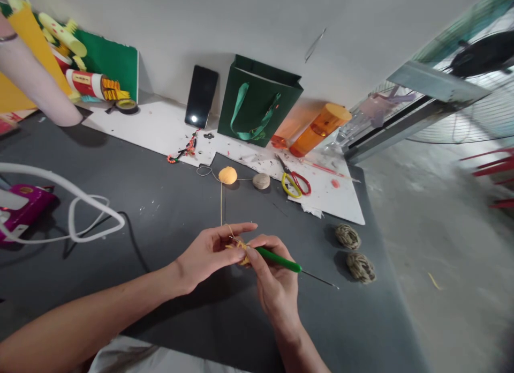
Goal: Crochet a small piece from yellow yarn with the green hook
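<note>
My left hand point(209, 255) pinches a small yellow crochet piece point(242, 251) between thumb and fingers, its index finger stretched out with yarn running over it. My right hand point(277, 282) is closed on a crochet hook with a green handle point(279, 259); its rear metal end points to the lower right. The hook's working tip is at the crochet piece, partly hidden by my fingers. From my left hand a yellow strand leads up to a yellow yarn ball point(227, 175) on the dark table. Beside that ball lies a small beige yarn ball point(261, 181).
Scissors point(295, 181) lie on a white board point(144, 127). Behind stand a phone point(201, 97), a green paper bag point(259, 105) and an orange bottle point(319, 131). Two grey-brown yarn balls point(347, 237) sit near the right table edge. A white cable point(92, 201) loops at left.
</note>
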`<state>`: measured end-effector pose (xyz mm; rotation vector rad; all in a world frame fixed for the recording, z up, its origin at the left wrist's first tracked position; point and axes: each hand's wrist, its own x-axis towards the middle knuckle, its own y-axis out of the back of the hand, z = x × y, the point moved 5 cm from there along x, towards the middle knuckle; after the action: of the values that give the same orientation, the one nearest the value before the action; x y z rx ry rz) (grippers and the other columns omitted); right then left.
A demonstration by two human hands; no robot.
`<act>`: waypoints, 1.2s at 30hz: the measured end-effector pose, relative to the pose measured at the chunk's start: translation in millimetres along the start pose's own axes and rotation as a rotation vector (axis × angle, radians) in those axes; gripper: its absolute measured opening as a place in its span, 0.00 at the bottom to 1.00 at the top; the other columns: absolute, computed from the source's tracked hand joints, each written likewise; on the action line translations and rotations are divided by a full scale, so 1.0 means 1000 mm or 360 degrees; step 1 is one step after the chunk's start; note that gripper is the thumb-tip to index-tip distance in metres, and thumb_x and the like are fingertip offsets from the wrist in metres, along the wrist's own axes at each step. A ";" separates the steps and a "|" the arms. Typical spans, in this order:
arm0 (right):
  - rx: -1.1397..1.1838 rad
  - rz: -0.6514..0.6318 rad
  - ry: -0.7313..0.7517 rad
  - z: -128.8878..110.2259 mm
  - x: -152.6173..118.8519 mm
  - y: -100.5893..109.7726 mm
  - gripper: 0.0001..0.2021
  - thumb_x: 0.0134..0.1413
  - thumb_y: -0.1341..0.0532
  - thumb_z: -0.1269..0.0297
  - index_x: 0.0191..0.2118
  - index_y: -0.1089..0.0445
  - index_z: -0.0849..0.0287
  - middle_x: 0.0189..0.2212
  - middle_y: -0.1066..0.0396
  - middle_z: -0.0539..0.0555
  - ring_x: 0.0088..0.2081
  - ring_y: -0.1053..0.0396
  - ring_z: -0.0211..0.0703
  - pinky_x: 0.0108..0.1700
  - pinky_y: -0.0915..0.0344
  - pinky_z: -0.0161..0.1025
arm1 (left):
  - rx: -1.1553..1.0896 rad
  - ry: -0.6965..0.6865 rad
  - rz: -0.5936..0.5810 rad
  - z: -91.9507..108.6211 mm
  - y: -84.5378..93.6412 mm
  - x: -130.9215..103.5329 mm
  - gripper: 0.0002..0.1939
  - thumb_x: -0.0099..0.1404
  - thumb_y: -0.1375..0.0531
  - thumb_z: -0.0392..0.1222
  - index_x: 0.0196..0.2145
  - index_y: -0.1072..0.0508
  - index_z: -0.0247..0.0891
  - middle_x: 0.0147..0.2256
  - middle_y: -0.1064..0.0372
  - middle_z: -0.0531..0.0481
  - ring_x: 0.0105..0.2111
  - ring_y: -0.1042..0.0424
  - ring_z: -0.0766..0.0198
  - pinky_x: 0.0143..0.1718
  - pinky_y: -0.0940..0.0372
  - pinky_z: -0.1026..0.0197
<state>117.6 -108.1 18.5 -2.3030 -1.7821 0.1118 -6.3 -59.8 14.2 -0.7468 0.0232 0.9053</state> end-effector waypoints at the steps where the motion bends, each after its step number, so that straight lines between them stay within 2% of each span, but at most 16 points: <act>1: 0.0005 -0.0003 -0.0003 0.000 0.000 0.000 0.02 0.61 0.31 0.65 0.38 0.22 0.50 0.29 0.22 0.45 0.29 0.23 0.30 0.34 0.26 0.25 | -0.0003 -0.0028 -0.0007 0.001 0.000 0.000 0.23 0.57 0.28 0.39 0.52 0.18 0.44 0.31 0.31 0.55 0.32 0.33 0.69 0.41 0.38 0.59; 7: -0.0019 0.0011 -0.0007 -0.001 -0.001 0.000 0.02 0.60 0.30 0.64 0.39 0.23 0.51 0.30 0.23 0.46 0.29 0.23 0.32 0.32 0.26 0.26 | -0.0036 -0.0106 -0.0003 0.004 0.000 0.000 0.22 0.56 0.27 0.40 0.50 0.18 0.46 0.31 0.34 0.56 0.32 0.35 0.69 0.38 0.41 0.60; 11: -0.0086 0.0029 0.0025 -0.001 -0.002 0.001 0.03 0.60 0.30 0.61 0.39 0.23 0.51 0.31 0.23 0.48 0.29 0.24 0.34 0.30 0.25 0.28 | -0.0036 -0.0136 0.0028 0.006 0.000 0.000 0.20 0.59 0.28 0.45 0.50 0.18 0.45 0.30 0.34 0.56 0.30 0.37 0.70 0.37 0.42 0.60; 17: -0.0279 0.0092 0.0093 -0.004 0.000 0.005 0.05 0.61 0.31 0.61 0.41 0.22 0.53 0.33 0.23 0.51 0.31 0.25 0.36 0.31 0.25 0.30 | -0.0003 -0.0219 0.0059 0.009 0.000 -0.001 0.22 0.59 0.27 0.45 0.51 0.19 0.41 0.28 0.35 0.56 0.30 0.38 0.69 0.36 0.42 0.60; 24: -0.0308 0.0071 0.0151 -0.015 0.006 0.003 0.03 0.58 0.30 0.62 0.37 0.20 0.53 0.30 0.22 0.51 0.31 0.24 0.38 0.33 0.25 0.32 | -0.0055 -0.0287 0.0152 0.011 0.003 -0.001 0.21 0.59 0.27 0.45 0.50 0.18 0.42 0.28 0.35 0.56 0.28 0.38 0.70 0.36 0.39 0.60; 27: -0.0236 0.0043 0.0216 -0.016 0.007 0.003 0.02 0.59 0.30 0.65 0.37 0.19 0.51 0.33 0.20 0.51 0.35 0.22 0.39 0.37 0.24 0.33 | -0.0126 -0.0260 0.0134 0.010 0.003 -0.001 0.22 0.56 0.26 0.42 0.50 0.17 0.44 0.28 0.34 0.56 0.29 0.36 0.70 0.39 0.37 0.59; 30: -0.0125 0.0068 0.0229 -0.012 0.006 0.006 0.02 0.59 0.30 0.67 0.37 0.19 0.51 0.36 0.17 0.53 0.41 0.19 0.43 0.43 0.22 0.38 | -0.0156 -0.0188 0.0086 0.008 0.001 -0.001 0.26 0.54 0.25 0.39 0.52 0.19 0.43 0.31 0.31 0.54 0.33 0.33 0.67 0.44 0.34 0.56; 32: -0.0072 0.0102 0.0160 -0.007 0.004 0.008 0.01 0.59 0.30 0.65 0.37 0.20 0.52 0.36 0.16 0.54 0.39 0.19 0.45 0.42 0.22 0.40 | -0.0157 -0.0155 0.0061 0.007 0.001 -0.001 0.29 0.55 0.25 0.38 0.55 0.20 0.44 0.33 0.29 0.53 0.34 0.31 0.66 0.46 0.33 0.55; 36: -0.0038 0.0135 0.0071 -0.004 0.004 0.009 0.05 0.60 0.30 0.61 0.37 0.22 0.55 0.34 0.16 0.55 0.30 0.21 0.42 0.33 0.25 0.38 | -0.0140 -0.0147 0.0036 0.006 0.000 -0.002 0.31 0.55 0.25 0.38 0.57 0.22 0.43 0.32 0.29 0.54 0.34 0.28 0.66 0.46 0.33 0.56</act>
<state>128.1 -106.6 20.8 -2.3789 -1.6736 0.0533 -9.6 -57.2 19.3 -0.7869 -0.0906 0.9665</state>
